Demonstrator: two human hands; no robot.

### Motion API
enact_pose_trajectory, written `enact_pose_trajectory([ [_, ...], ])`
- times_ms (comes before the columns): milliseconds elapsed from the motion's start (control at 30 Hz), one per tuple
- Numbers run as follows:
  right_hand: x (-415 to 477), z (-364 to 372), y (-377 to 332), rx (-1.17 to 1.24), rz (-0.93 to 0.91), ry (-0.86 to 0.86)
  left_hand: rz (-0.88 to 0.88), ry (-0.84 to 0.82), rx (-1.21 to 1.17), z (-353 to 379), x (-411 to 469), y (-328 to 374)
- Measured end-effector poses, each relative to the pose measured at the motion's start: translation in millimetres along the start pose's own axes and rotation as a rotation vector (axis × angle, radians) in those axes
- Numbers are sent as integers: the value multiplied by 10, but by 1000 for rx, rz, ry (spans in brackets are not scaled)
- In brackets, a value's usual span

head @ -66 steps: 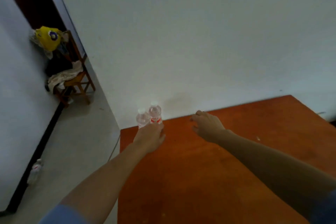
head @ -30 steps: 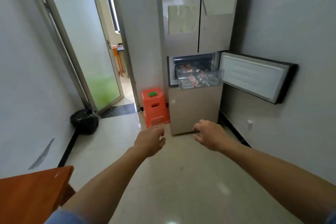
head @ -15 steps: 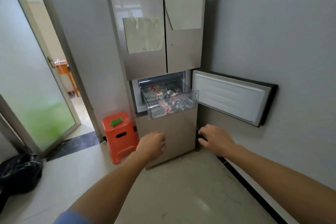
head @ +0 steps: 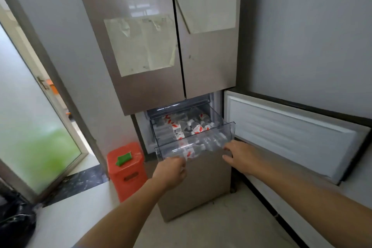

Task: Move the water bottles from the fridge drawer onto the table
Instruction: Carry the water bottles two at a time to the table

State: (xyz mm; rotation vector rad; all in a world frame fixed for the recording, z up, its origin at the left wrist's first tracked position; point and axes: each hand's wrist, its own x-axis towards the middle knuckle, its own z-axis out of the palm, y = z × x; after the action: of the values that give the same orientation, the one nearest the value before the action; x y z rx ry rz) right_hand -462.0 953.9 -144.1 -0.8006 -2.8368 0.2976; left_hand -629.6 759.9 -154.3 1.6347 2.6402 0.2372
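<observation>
While the clear plastic fridge drawer [head: 194,141] is sitting pulled out w/ red-labelled clear water bottles [head: 187,127] lying inside, left hand [head: 171,171], loosely curled and empty, and right hand [head: 239,157], fingers spread, are hovering at its glossy front wall.

The clear plastic fridge drawer [head: 219,127] is pulled out and holds many small water bottles [head: 188,126] with red-and-white labels, lying on their sides in a pile.

Bottles [head: 181,127] in pulled-out drawer [head: 227,130]; stool [head: 126,169] left of fridge [head: 161,26]; both hands before drawer.
</observation>
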Motion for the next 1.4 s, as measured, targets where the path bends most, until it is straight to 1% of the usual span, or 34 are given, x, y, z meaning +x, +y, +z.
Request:
enact_pose_trajectory([
  [100, 653, 16, 204, 8, 5, 1, -19, 24, -15, 36, 529, -162],
  [267, 1413, 276, 369, 46, 6, -65, -67, -26, -49, 259, 1120, -447],
  [367, 1881, 453, 417, 83, 0, -96, -77, -23, -71, 340, 1511, -658],
  [600, 3050, 853, 493, 23, -26, -152, -71, -45, -122, 577, 2423, -1233],
  [767, 3738, 1243, 505, -15, 46, -228, -81, -106, -170, 750, 2863, -1530],
  [867, 3976, 1510, 482, 1, 90, -320, -83, -167, -183, 861, 2995, -1655],
  [933, 4092, 1728, 479, 42, 118, -348, -90, -218, -191, 939, 3027, -1737],
  [1033, 4216, 2019, 462, 86, 90, -337, -108, -262, -187, 998, 3064, -1838],
  [1133, 4298, 2148, 454, 71, 87, -296, -121, -268, -158, 986, 3140, -1890],
  [1233, 4317, 2063, 503, 97, 80, -267, -114, -269, -108, 943, 3286, -1886],
  [1333, 4258, 1722, 649, 203, 154, -238, -97, -243, -39, 906, 3489, -1784],
  [1400, 4180, 1486, 809, 268, 203, -165, -53, -234, 28, 922, 3657, -1672],
])
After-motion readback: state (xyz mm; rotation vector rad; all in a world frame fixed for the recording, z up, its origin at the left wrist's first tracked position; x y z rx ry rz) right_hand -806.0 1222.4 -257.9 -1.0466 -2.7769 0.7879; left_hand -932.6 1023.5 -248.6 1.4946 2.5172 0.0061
